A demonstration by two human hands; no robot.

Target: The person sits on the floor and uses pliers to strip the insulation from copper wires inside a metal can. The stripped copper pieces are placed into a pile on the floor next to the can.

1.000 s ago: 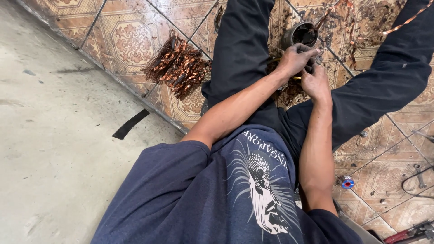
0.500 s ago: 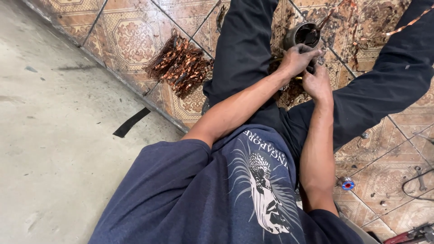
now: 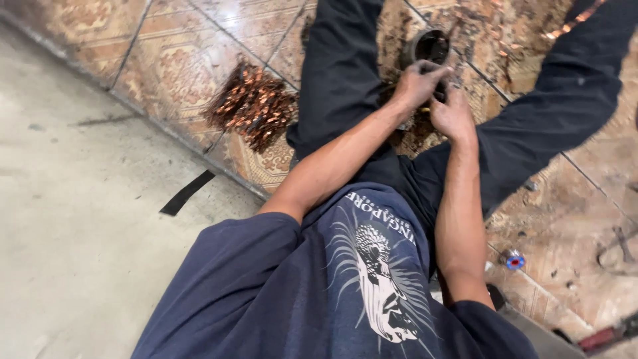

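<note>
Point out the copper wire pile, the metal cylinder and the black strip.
copper wire pile (image 3: 252,103), head view, middle of the heap
metal cylinder (image 3: 428,45), head view, dark open mouth
black strip (image 3: 187,193), head view, mid-length

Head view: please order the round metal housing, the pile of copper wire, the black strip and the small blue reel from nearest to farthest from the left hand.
From the left hand:
1. Round metal housing, just above.
2. Pile of copper wire, left, on tiles.
3. Small blue reel, lower right.
4. Black strip, far left, on concrete.

Both arms are reaching forward between the spread legs, the left hand (image 3: 415,83) curling over the right hand (image 3: 452,114), fingers bent.
</note>
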